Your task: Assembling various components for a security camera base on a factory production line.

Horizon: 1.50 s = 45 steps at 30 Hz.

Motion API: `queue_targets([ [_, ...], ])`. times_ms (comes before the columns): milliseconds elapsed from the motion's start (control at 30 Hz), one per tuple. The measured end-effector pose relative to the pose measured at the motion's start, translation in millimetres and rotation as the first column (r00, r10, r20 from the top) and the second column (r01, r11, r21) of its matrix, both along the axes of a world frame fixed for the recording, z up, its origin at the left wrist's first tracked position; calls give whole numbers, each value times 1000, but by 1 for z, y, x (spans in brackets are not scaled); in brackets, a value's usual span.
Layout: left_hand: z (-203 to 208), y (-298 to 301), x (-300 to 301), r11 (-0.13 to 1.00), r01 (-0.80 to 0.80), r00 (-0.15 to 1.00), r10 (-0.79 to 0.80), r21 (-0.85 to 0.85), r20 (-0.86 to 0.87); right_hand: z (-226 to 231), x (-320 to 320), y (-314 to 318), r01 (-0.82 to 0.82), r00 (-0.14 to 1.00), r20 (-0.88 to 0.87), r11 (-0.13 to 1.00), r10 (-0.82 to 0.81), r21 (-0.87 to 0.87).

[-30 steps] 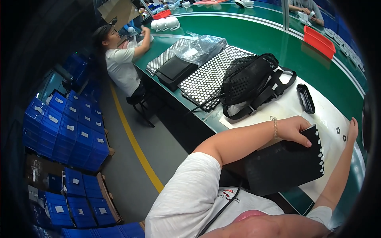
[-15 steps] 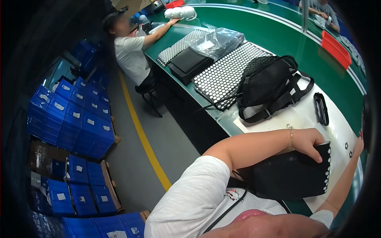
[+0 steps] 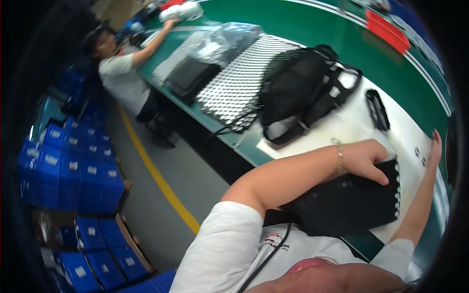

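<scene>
My left hand (image 3: 364,158) is bent round the upper edge of a black sheet (image 3: 342,202), thumb lying across its face. White scallops run along the sheet's right edge, and the sheet leans close to my body. At the far right my right hand (image 3: 434,150) is raised beside a dark upright object at the picture's rim, its fingers stretched out; whether it touches that object I cannot tell. Under both hands spreads a white board (image 3: 337,129). Two small black flower-shaped pieces (image 3: 420,156) sit on the board near my right hand.
On the board lie a black mesh bag with straps (image 3: 298,93) and a black oblong item (image 3: 377,109). Beyond are white-dotted sheets (image 3: 232,85), a black box (image 3: 191,78) and clear plastic (image 3: 220,44). A co-worker (image 3: 122,73) sits far left. Blue crates (image 3: 73,166) stand on the floor.
The whole view has shifted, so the table, bag and co-worker appear farther left and higher. Both hands keep about the same place relative to the board and black sheet.
</scene>
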<state>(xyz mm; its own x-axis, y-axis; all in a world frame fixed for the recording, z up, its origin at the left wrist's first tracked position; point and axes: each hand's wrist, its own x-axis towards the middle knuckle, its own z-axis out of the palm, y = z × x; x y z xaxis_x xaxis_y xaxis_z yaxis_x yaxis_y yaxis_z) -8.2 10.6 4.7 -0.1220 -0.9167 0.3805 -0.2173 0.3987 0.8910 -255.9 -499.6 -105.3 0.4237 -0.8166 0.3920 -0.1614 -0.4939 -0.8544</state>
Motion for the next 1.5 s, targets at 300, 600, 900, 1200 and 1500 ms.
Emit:
queue_targets([
  [300,7,2,2,994,52,998,-48,101,-43,47,16,93,242,970,-83,952,-230,189],
  [600,12,13,0,973,67,975,-17,223,-221,80,58,169,-49,911,379,869,-164,492],
  [900,17,5,-1,974,108,983,-74,199,-170,89,42,170,-59,867,451,858,-209,511],
  [1200,16,8,-3,968,66,982,-20,244,-188,87,45,173,-91,886,437,868,-153,488],
  [1500,14,7,-1,968,60,984,-17,244,-176,91,42,180,-87,931,355,889,-88,450],
])
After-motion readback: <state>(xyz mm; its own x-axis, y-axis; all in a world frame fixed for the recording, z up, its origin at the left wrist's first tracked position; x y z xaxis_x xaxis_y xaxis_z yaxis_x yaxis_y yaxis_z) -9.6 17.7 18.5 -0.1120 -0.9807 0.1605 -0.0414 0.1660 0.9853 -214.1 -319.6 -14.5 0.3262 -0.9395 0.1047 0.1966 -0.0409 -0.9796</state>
